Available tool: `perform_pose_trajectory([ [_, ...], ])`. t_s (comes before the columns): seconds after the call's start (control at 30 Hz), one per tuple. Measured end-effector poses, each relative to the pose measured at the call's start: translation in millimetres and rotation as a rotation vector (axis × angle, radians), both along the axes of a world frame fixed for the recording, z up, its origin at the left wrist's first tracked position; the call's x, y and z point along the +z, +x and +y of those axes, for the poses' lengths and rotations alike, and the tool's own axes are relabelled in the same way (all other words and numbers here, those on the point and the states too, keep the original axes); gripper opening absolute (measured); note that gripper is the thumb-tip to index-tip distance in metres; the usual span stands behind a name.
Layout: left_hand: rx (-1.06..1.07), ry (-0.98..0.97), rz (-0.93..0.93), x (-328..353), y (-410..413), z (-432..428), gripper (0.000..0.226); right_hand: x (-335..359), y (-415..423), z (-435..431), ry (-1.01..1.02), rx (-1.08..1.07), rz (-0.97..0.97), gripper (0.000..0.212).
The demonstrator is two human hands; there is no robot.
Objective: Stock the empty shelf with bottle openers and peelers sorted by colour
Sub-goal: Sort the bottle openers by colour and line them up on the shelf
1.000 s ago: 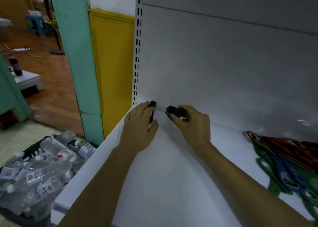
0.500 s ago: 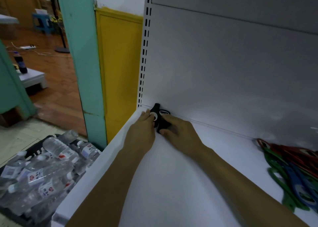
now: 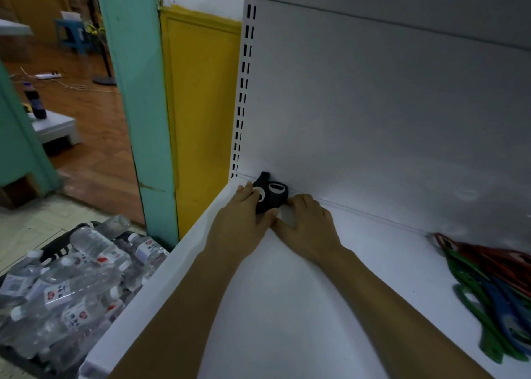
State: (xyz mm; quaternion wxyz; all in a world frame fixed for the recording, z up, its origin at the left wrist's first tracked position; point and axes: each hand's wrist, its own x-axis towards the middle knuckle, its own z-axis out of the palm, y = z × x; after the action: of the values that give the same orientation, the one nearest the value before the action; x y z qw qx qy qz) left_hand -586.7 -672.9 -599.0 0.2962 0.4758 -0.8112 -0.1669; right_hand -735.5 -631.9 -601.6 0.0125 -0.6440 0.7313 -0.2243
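Note:
Two black bottle openers (image 3: 271, 195) lie together in the back left corner of the white shelf (image 3: 287, 307), against the back panel. My left hand (image 3: 238, 220) holds them from the left, with its fingers along their side and its thumb at their near end. My right hand (image 3: 309, 226) rests on the shelf just to their right, and its fingertips touch their right edge. A heap of red, green and blue openers and peelers (image 3: 488, 286) lies at the right end of the shelf, far from both hands.
The shelf's slotted upright (image 3: 244, 91) rises at the back left corner. On the floor to the left stands a black crate of water bottles (image 3: 71, 278). A teal post (image 3: 135, 91) and a yellow panel (image 3: 201, 105) stand behind it.
Both hands carried the black openers leftward into the back corner and brought them together. My right hand has drawn back slightly from on top of them.

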Motion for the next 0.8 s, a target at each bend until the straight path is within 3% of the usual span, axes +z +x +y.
perform_pose_trajectory([
  [0.37,-0.001,-0.014,0.011,-2,0,1,0.048,2,0,-4,-0.001,-0.039,-0.078,0.071],
  [0.6,-0.045,-0.097,0.022,12,7,14,0.049,23,-2,25,0.004,0.03,-0.466,0.079],
  [0.7,-0.147,-0.265,-0.047,21,5,31,0.05,30,-9,59,0.018,0.079,-0.333,0.08],
  [0.8,-0.344,-0.373,-0.221,26,-17,55,0.055,40,-30,106,-0.095,0.039,-0.193,0.068],
])
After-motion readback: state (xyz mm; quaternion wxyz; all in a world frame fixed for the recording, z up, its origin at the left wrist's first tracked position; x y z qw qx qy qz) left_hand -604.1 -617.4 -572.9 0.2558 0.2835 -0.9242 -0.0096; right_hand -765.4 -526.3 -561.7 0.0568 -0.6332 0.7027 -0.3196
